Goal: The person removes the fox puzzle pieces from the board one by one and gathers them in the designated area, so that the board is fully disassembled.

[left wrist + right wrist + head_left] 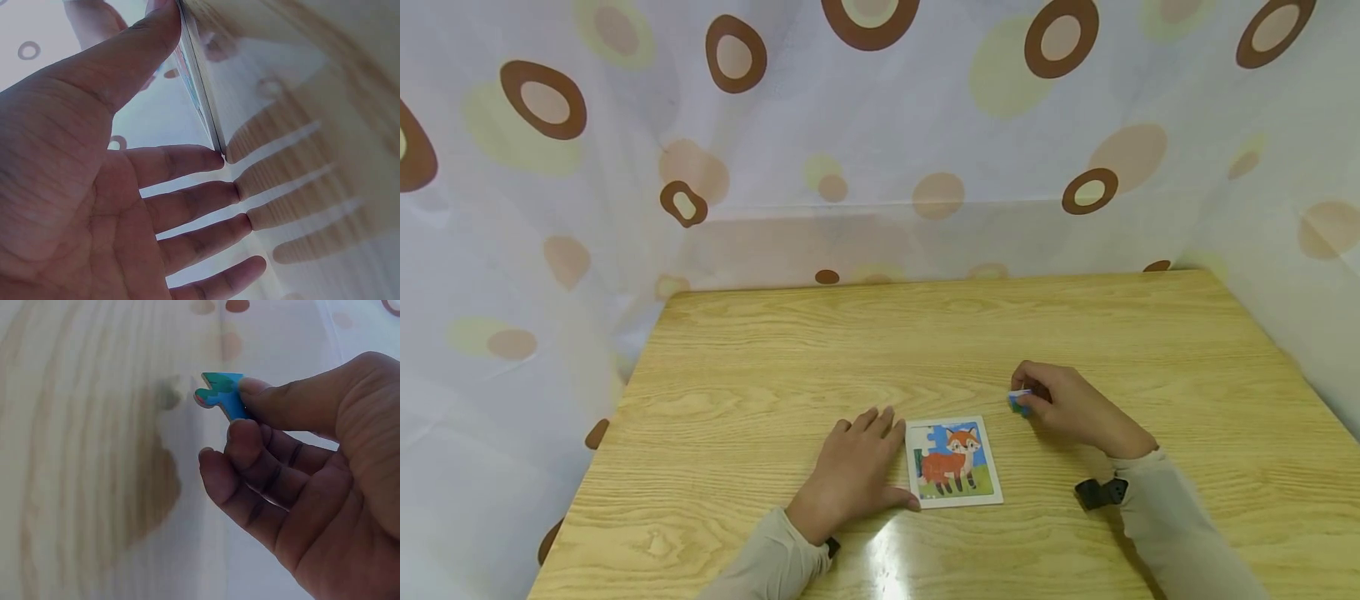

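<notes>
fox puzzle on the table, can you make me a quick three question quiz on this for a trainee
1. Which hand pinches the loose piece?
2. True or false: the left hand lies beside the puzzle with its fingers outstretched.
3. In the head view, which corner of the puzzle's picture is bare: A) upper right, B) upper left, C) lower right?

Key: 1. The right hand. 2. True. 3. B.

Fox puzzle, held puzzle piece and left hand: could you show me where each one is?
Fox puzzle (951, 464): head view, on the fox's red body.
Held puzzle piece (227, 395): right wrist view, on its blue printed face.
Left hand (853, 471): head view, on the back of the hand.
</notes>
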